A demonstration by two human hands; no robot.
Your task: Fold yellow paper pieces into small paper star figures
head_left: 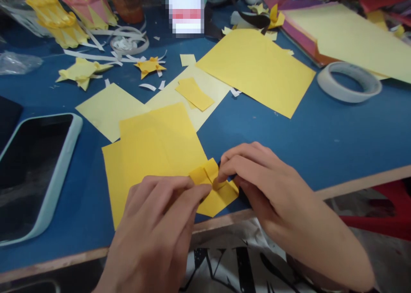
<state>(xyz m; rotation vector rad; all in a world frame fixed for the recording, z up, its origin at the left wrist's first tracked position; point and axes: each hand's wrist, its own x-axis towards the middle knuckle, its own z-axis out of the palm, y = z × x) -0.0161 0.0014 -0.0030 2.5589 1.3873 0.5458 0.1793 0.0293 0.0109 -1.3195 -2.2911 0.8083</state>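
1. Pinching the folded yellow piece (pixel 214 194) with the left hand (pixel 160 216), fingertips closed narrow on its left flap.
2. Gripping the same piece from the right with the right hand (pixel 266 177), thumb and forefinger drawn tight onto the centre fold.
3. Holding the piece low between both hands, right at the near edge of the blue worktop (pixel 321 130), close to the wooden rim.
4. Overlapping the near right corner of a stack of yellow sheets (pixel 154 147), which is lying just left of and beyond the piece.
5. Lying near left, well apart from the hands: a phone (pixel 32 168), dark screen up, in a pale case.
6. Spreading across the far middle: a large yellow sheet (pixel 257 70), flat, with a small yellow rectangle (pixel 194 94) just left of it on a pale yellow sheet (pixel 109 109).
7. Sitting far right: a white tape roll (pixel 349 82), lying flat, beside a pile of coloured paper (pixel 353 31).
8. Lying far left among white paper strips: two folded paper stars (pixel 81 71), apart from each other.
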